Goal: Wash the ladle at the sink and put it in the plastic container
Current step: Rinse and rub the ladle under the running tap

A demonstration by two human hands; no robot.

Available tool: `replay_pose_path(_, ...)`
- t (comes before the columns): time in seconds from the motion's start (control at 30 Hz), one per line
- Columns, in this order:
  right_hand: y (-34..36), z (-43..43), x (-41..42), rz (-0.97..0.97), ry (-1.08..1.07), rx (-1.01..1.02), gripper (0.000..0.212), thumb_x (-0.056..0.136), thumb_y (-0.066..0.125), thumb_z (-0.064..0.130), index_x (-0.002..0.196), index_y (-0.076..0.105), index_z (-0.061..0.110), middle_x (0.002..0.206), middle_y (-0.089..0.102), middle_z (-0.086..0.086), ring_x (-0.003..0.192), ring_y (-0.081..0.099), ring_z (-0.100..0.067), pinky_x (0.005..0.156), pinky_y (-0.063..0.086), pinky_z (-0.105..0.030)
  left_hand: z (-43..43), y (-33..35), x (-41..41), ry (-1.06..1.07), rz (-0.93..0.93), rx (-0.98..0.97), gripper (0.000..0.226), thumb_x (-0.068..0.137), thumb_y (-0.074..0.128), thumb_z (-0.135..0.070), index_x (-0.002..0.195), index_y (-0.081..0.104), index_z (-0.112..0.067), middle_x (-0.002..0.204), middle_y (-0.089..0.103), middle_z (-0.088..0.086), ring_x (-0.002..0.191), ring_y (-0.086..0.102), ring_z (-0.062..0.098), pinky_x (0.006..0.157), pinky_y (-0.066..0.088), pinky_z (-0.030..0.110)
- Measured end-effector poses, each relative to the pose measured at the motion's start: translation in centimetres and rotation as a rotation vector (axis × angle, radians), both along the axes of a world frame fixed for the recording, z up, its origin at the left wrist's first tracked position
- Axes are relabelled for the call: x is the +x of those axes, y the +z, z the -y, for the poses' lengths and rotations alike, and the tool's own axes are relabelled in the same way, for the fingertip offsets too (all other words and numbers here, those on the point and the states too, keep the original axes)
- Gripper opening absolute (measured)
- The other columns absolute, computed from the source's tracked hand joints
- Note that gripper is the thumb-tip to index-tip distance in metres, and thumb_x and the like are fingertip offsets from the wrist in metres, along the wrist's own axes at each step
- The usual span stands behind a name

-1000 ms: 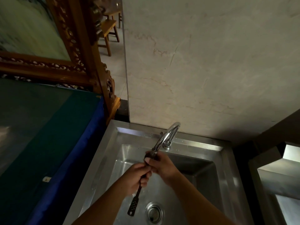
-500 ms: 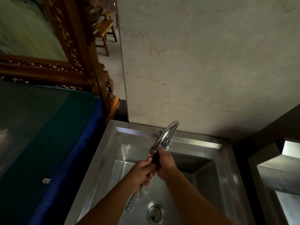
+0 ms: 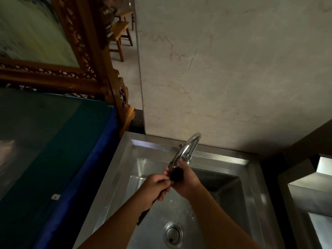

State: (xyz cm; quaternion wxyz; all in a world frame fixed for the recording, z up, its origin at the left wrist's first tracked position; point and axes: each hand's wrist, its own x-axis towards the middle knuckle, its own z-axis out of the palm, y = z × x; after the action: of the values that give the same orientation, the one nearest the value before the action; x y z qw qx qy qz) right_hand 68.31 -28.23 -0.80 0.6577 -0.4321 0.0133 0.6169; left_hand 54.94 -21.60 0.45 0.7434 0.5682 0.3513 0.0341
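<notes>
A black ladle (image 3: 176,174) is held over the steel sink (image 3: 251,180), its bowl just under the spout of the curved tap (image 3: 186,148). My left hand (image 3: 156,187) is closed around the handle, whose lower end (image 3: 142,217) sticks out below my forearm. My right hand (image 3: 186,182) wraps the bowl from the right, fingers against it. Water drops lie on the basin floor near the drain (image 3: 172,234). No plastic container is in view.
A blue-edged green surface (image 3: 53,159) lies left of the sink. A carved wooden frame (image 3: 100,69) stands behind it. A marble wall (image 3: 224,69) rises behind the tap. A second steel unit (image 3: 309,194) stands at the right.
The ladle has been turned and raised, so its handle end now hides partly under my left forearm. Both hands stayed at the spout, the right hand shifting around the bowl.
</notes>
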Motion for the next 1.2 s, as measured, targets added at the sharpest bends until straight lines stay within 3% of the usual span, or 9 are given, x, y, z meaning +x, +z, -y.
replay_pose_path(0.13,-0.3,0.7,1.0,0.424,0.14,-0.17,0.022,0.096,0.051,0.021,0.097,0.068,0.007,0.087,0.069,-0.013,0.079,0.067,-0.024,0.068,0.055,-0.033,-0.8,0.4,0.0,-0.026,-0.078,0.135,0.012,0.093,0.055,-0.006,0.086,0.064,-0.004,0.068,0.06,0.008,0.049,0.045,0.012,0.044,0.034,0.022)
replay_pose_path(0.3,-0.2,1.1,1.9,0.78,0.402,-0.298,0.026,0.101,0.044,0.019,0.09,0.067,0.012,0.052,0.061,-0.001,0.04,0.053,-0.012,0.04,0.044,-0.022,-2.1,0.7,0.5,-0.053,-0.105,0.269,0.009,0.091,0.057,-0.003,0.089,0.064,-0.009,0.065,0.062,0.006,0.041,0.044,0.006,0.042,0.035,0.017)
replay_pose_path(0.43,-1.0,0.7,0.3,0.614,0.125,-0.249,0.025,0.097,0.042,0.011,0.085,0.064,0.011,0.047,0.045,0.006,0.038,0.034,-0.008,0.037,0.028,-0.02,-1.9,1.0,1.4,0.001,-0.081,0.277,0.011,0.092,0.056,-0.001,0.087,0.065,-0.007,0.061,0.061,0.005,0.038,0.043,0.003,0.04,0.035,0.014)
replay_pose_path(0.57,-1.9,0.0,-2.5,0.351,-0.139,-0.229,0.018,0.095,0.051,0.012,0.08,0.063,0.012,0.051,0.049,0.001,0.043,0.042,-0.013,0.044,0.031,-0.024,-0.2,0.8,1.4,0.144,-0.035,0.15,0.017,0.092,0.054,0.001,0.08,0.062,-0.007,0.056,0.055,0.007,0.039,0.041,0.007,0.039,0.031,0.016)
replay_pose_path(0.7,-2.1,-0.2,-2.5,0.281,-0.082,-0.2,0.019,0.097,0.052,0.015,0.081,0.059,0.009,0.052,0.048,-0.003,0.043,0.042,-0.015,0.046,0.033,-0.025,0.3,0.2,0.5,0.181,-0.065,0.186,0.017,0.092,0.055,-0.002,0.078,0.065,-0.005,0.052,0.052,0.004,0.043,0.04,0.012,0.041,0.03,0.019)
replay_pose_path(0.9,-0.4,0.4,2.0,1.123,0.853,-0.399,0.025,0.098,0.049,0.02,0.094,0.069,0.008,0.066,0.062,-0.003,0.044,0.053,-0.001,0.048,0.044,-0.015,-2.5,-0.9,-1.4,-0.239,-0.19,0.542,0.022,0.088,0.06,-0.011,0.07,0.073,-0.01,0.063,0.071,0.0,0.056,0.062,0.017,0.061,0.05,0.027)
replay_pose_path(1.0,0.5,-0.2,3.1,1.42,0.965,-0.377,0.025,0.098,0.049,0.025,0.108,0.066,0.008,0.099,0.071,-0.013,0.075,0.063,-0.013,0.071,0.049,-0.021,-3.0,-0.5,-0.6,-0.3,-0.206,0.653,0.027,0.087,0.059,-0.015,0.063,0.071,-0.018,0.064,0.072,0.002,0.063,0.069,0.024,0.068,0.055,0.033)
replay_pose_path(1.07,0.9,-0.7,3.6,1.605,1.057,-0.327,0.025,0.098,0.049,0.023,0.114,0.062,0.009,0.109,0.069,-0.014,0.092,0.066,-0.021,0.08,0.052,-0.027,-3.5,-0.1,-0.1,-0.355,-0.191,0.68,0.03,0.089,0.059,-0.015,0.063,0.069,-0.027,0.063,0.071,-0.003,0.06,0.067,0.011,0.071,0.055,0.029)
replay_pose_path(1.2,0.9,-1.4,4.1,2.018,1.25,-0.219,0.031,0.095,0.054,0.017,0.126,0.057,0.012,0.121,0.066,-0.015,0.111,0.064,-0.03,0.096,0.052,-0.041,-4.1,0.7,0.9,-0.461,-0.212,0.796,0.021,0.092,0.055,-0.013,0.092,0.076,-0.012,0.078,0.076,0.007,0.066,0.068,0.01,0.072,0.054,0.023)
